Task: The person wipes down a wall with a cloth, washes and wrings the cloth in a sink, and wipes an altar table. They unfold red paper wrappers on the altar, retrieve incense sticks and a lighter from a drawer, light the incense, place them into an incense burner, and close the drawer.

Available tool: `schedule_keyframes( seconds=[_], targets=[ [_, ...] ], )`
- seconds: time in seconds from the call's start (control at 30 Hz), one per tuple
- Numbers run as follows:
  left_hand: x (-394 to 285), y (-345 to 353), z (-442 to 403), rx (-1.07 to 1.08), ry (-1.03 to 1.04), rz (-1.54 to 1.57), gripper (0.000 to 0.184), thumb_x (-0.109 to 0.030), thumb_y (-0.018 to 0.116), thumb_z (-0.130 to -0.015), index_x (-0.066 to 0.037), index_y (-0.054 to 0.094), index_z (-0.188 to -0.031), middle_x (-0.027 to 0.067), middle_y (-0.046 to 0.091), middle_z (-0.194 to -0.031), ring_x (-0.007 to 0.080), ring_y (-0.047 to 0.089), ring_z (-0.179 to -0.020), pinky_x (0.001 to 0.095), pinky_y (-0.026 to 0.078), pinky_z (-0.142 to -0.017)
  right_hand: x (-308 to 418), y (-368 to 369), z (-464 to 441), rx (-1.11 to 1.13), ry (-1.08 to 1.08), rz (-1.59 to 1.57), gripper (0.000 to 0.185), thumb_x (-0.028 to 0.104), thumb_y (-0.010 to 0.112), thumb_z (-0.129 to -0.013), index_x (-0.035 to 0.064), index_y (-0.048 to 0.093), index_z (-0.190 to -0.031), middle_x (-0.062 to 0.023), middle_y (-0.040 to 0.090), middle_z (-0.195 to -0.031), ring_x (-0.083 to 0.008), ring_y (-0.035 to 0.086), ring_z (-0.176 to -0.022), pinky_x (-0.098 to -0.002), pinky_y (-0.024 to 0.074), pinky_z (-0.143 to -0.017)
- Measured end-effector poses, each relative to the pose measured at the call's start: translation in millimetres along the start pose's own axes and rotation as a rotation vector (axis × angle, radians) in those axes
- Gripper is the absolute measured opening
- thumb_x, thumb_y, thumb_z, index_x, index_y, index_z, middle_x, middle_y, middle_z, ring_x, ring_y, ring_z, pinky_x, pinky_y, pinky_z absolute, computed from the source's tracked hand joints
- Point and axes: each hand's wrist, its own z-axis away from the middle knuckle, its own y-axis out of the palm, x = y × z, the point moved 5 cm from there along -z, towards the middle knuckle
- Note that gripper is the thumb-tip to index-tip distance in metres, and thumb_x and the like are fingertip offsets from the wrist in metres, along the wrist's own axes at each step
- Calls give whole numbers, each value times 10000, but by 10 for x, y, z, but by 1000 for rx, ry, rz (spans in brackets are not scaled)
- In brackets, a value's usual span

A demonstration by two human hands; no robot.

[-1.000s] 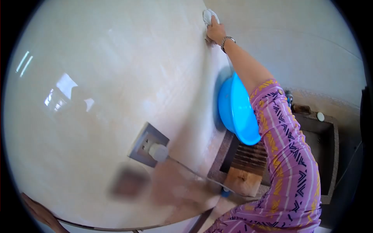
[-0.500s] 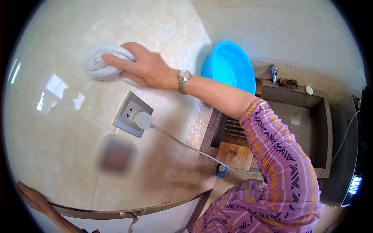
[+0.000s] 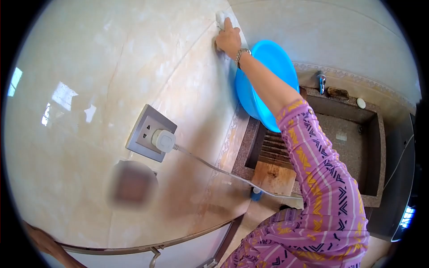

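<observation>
The right hand [image 3: 229, 42] reaches far up the tiled wall [image 3: 85, 49] and holds a bunched white cloth [image 3: 220, 18] flat against it. Its fingers are closed down over the cloth, with the index finger stretched out. The cloth lies just beside the corner where the two walls meet, above the blue basin [image 3: 279, 62] and well apart from the socket [image 3: 144, 127], where a white plug [image 3: 163, 140] sits.

The wiping seems to be under way. The tiles look glossy, but no line parts the wiped area from the rest, so how much is done or left cannot be told.

Much of the cloth is hidden by the hand. What shows runs from beyond the fingertips to below the palm, so its long axis seems to lie roughly along the corner. It has no clear front, though its visible upper end points toward the top of the view.

The left hand [image 3: 39, 236] is dim at the lower left, by the edge of the cabinet [image 3: 178, 240]; whether its fingers are apart or closed cannot be told.
</observation>
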Motion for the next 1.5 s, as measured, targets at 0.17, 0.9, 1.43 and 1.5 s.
schedule_keyframes(
  seconds=[0.17, 0.9, 1.43, 1.5],
  targets=[
    [-83, -23, -15, -64, 121, 4, 431, -276, 449, -934, 83, 550, -1151, 126, 611, -1108, 221, 565, -936, 281, 436, -842, 778, -577, 1257, -162, -419, -282, 592, 109, 480, -839, 243, 322, -1394, -271, 452, -1109, -446, 535, -893, -470, 461, -780],
    [-738, 9, 78, 43, 212, 131, 480, -286, 373, -979, 72, 336, -1296, 270, 348, -1296, 338, 369, -1198, 423, 285, -1019, 299, -247, 1350, -107, -109, -81, 547, 109, 489, -837, 76, 347, -1364, -264, 541, -997, -436, 558, -862, -460, 471, -747],
    [-506, 87, 12, 54, 262, 126, 467, -261, 379, -973, 81, 293, -1278, 278, 349, -1252, 346, 381, -1159, 433, 296, -998, 560, -1134, 3635, -44, -570, -696, 430, -2, 623, -742, -33, 542, -1163, -166, 592, -939, -235, 568, -794, -310, 462, -667],
    [-537, 70, 10, 39, 264, 125, 457, -255, 381, -970, 82, 300, -1268, 276, 356, -1237, 344, 387, -1145, 432, 302, -989, 823, -1036, 4168, 217, -702, -721, 427, -19, 640, -722, -4, 576, -1144, -184, 574, -1029, -294, 575, -823, -327, 484, -683]
  ],
)
